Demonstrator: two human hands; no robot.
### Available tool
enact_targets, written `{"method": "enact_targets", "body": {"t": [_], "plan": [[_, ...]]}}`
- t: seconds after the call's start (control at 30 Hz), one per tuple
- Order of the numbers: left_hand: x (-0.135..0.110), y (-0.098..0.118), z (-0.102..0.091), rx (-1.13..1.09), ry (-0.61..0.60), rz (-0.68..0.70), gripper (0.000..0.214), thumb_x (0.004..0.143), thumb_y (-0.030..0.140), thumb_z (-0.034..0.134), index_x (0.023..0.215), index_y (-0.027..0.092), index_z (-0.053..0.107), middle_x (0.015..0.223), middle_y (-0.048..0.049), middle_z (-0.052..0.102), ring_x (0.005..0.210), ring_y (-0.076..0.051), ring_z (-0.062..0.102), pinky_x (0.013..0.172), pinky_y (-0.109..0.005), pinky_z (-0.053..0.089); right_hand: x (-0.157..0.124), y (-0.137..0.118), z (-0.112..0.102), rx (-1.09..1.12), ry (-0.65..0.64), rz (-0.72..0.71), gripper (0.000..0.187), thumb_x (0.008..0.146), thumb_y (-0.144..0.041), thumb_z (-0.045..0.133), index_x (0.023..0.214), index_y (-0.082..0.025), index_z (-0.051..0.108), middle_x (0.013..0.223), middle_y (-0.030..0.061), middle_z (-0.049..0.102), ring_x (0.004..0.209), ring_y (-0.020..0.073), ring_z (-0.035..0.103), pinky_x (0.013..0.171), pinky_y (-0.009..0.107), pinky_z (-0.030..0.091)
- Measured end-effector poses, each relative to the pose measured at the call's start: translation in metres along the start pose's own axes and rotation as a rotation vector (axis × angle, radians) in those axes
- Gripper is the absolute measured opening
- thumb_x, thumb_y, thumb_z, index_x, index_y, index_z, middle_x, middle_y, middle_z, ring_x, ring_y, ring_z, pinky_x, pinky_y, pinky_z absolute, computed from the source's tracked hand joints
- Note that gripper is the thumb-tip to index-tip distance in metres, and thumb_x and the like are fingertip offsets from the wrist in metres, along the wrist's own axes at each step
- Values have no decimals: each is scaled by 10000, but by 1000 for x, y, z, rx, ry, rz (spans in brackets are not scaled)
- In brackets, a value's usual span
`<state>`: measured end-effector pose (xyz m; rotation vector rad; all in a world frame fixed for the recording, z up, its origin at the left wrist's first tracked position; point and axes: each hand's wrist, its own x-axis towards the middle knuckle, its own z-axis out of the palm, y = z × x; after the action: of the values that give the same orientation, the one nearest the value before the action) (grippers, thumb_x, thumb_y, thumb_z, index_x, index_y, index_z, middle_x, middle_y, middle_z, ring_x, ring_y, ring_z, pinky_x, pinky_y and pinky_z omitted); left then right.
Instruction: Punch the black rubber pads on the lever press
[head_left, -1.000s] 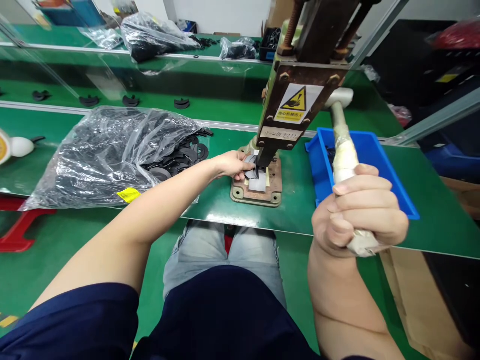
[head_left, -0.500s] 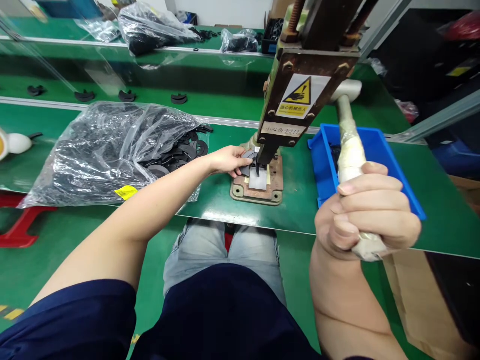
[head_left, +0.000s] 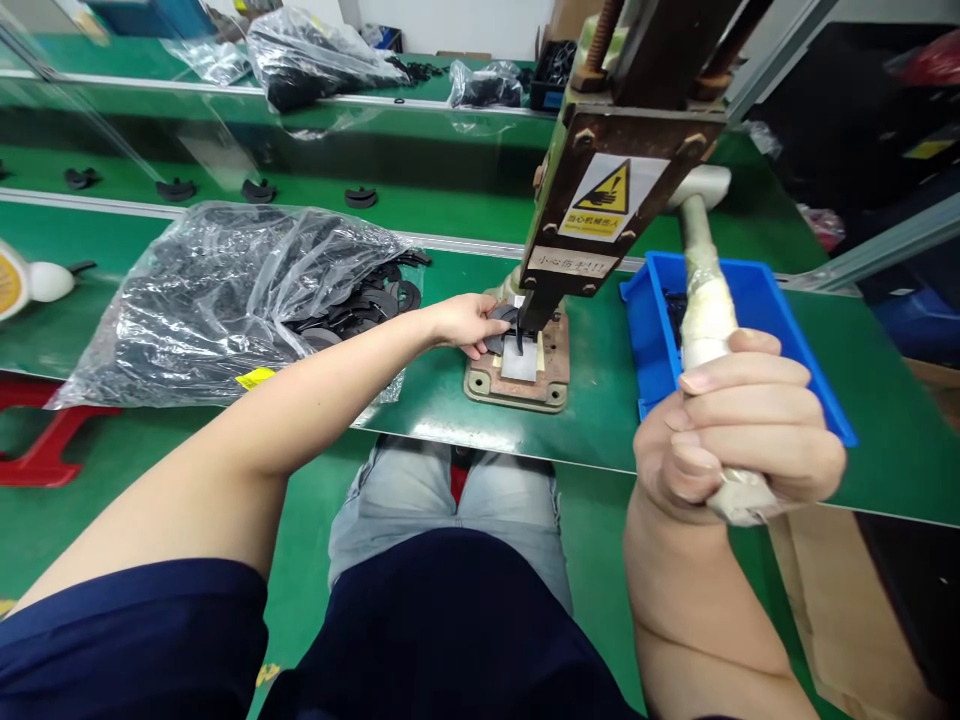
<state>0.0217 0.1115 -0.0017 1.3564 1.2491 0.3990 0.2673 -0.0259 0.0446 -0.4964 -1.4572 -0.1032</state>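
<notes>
My right hand is wrapped round the taped lever handle of a manual press. My left hand reaches to the press base and pinches a flat black ring part under the ram. The press carries a yellow warning label. A clear plastic bag full of the same black parts lies to the left of my left hand, with several parts spilling from its open end.
A blue bin holding a few black parts stands right of the press, behind the lever. Beyond it runs a green conveyor belt carrying several black parts, with more bags behind. A white bottle lies at far left.
My left hand and the black part stay at the press base. The view has shifted slightly. The lever and my right hand have hardly moved.
</notes>
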Motion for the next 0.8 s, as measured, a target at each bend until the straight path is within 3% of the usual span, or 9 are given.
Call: {"method": "enact_targets", "body": {"t": [0.3,0.47,0.63,0.7,0.8], "plan": [[3,9,-3,-42,-51,-119,283,904,338,876,1041,150,715,686,-75,735,596,-209,765,583,-239,602,4,-1,5,1,22,-3,491,885,-487,747,591,-233,448,560,-51,475,712,153,654,1004,502,568],[9,4,-6,-114,-103,-180,276,920,330,857,1048,140,702,724,-108,764,609,-208,772,582,-231,607,11,-2,4,0,22,-10,527,864,-512,767,573,-229,430,547,-54,481,689,150,658,967,497,585],[4,0,-4,-140,-74,-180,278,950,341,827,1090,143,691,685,-91,745,582,-194,760,574,-218,596,19,-3,11,-6,58,-25,569,883,-531,765,581,-219,398,558,-64,456,695,116,654,948,454,598],[2,1,-2,-132,-55,-187,281,951,339,827,1092,141,685,661,-78,734,573,-188,755,567,-206,585,33,-4,15,35,101,-32,488,885,-546,772,637,-234,491,589,-69,473,701,100,651,894,418,599],[1,4,-1,-133,-40,-199,293,940,347,837,1079,138,687,644,-68,728,529,-175,727,548,-203,569,69,-2,18,94,150,23,312,854,-580,802,923,-299,686,762,-57,579,756,97,648,869,391,599]]}}
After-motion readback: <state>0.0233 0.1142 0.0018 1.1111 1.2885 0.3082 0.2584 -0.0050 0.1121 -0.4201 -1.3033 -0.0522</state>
